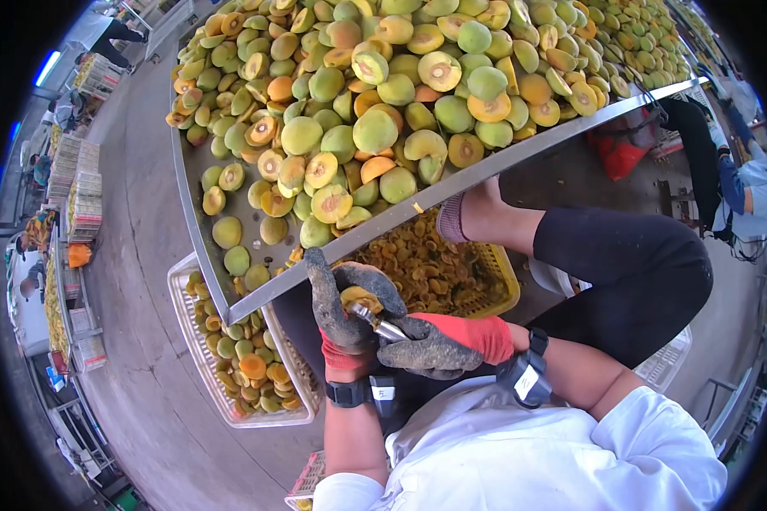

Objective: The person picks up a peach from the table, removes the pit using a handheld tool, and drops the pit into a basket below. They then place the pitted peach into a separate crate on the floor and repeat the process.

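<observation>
My left hand (341, 302), in a dark-coated red glove, cups a yellow-orange fruit half (360, 298) that looks like apricot or peach. Its index finger points up, close to the tray's edge. My right hand (439, 345), gloved the same way, is closed around a short metal hand tool (381, 325). The tool's head meets the fruit half; its exact shape is partly hidden. Just beyond my hands, a metal-rimmed tray (452, 189) bears a big heap of green and orange fruit halves (375, 130), several with stones showing.
Below the tray stands a yellow basket (511, 285) of orange scraps. To the left, a white crate (198, 341) holds more fruit halves. My bent leg (631, 264) is at the right. Stacked crates (85, 204) line the left side, and other people are at both edges.
</observation>
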The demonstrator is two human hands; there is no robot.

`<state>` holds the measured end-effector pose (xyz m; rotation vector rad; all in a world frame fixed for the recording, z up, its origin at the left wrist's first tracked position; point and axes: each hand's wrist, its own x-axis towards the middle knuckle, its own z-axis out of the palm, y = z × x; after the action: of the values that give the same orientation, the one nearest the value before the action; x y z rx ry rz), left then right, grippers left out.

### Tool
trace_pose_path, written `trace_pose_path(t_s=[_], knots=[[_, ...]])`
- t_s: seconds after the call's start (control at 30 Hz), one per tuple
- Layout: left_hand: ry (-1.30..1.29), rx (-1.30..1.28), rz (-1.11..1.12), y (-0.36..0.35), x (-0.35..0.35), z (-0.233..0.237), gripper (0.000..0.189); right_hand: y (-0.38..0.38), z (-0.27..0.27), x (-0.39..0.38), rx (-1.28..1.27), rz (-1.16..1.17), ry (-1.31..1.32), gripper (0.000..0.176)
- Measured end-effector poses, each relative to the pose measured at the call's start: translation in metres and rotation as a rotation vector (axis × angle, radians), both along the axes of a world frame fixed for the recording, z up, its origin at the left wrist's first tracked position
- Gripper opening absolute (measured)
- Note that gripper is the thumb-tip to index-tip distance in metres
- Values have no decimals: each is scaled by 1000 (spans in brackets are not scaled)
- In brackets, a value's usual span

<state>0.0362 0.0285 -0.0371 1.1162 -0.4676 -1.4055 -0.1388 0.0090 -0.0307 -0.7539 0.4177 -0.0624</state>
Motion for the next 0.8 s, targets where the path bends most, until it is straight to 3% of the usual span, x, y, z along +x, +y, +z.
trace_pose_path(t_s=[0.07,0.13,0.23,0.3,0.33,0.37,0.43,0.47,0.5,0.57,0.6,0.63,0.67,0.7,0.73,0.77,0.8], knots=[[29,-69,69,-3,-8,-1,65,-3,6,-3,338,42,8,20],[56,-140,142,-5,-11,0,68,-6,16,-2,251,60,27,23],[235,15,259,-9,-11,0,64,-1,-5,4,84,20,61,31],[448,-75,266,-18,-2,-2,60,-2,-23,4,-761,-268,-149,36],[528,-145,318,-23,4,-4,57,-5,-1,-14,-1148,-281,93,29],[432,-158,346,-19,8,-1,52,-10,4,-14,-1149,-278,84,29],[-645,-167,414,-20,2,6,43,-21,8,-11,-980,12,363,33],[-649,-168,418,-20,7,4,43,-22,8,-14,-825,-180,173,33],[-765,-239,359,-18,13,-1,39,-23,12,-12,-824,-179,171,33],[-876,-309,293,-15,12,-3,43,-24,30,-7,-259,-201,231,28],[-758,-317,315,-16,6,0,44,-23,33,-4,-94,-216,178,23],[-640,-323,336,-17,-1,4,45,-21,33,-1,-94,-221,182,23],[-1113,-391,350,-19,-8,10,39,-17,32,3,-342,-243,166,22],[-1109,-392,348,-19,-14,13,39,-13,29,5,-591,-259,148,22],[-786,-332,411,-18,-20,15,41,-8,17,9,-957,-408,27,22],[-464,-267,464,-17,-23,16,43,-5,15,8,-956,-406,29,22],[-387,-242,497,-18,-24,16,46,-4,18,8,-911,-341,122,23]])
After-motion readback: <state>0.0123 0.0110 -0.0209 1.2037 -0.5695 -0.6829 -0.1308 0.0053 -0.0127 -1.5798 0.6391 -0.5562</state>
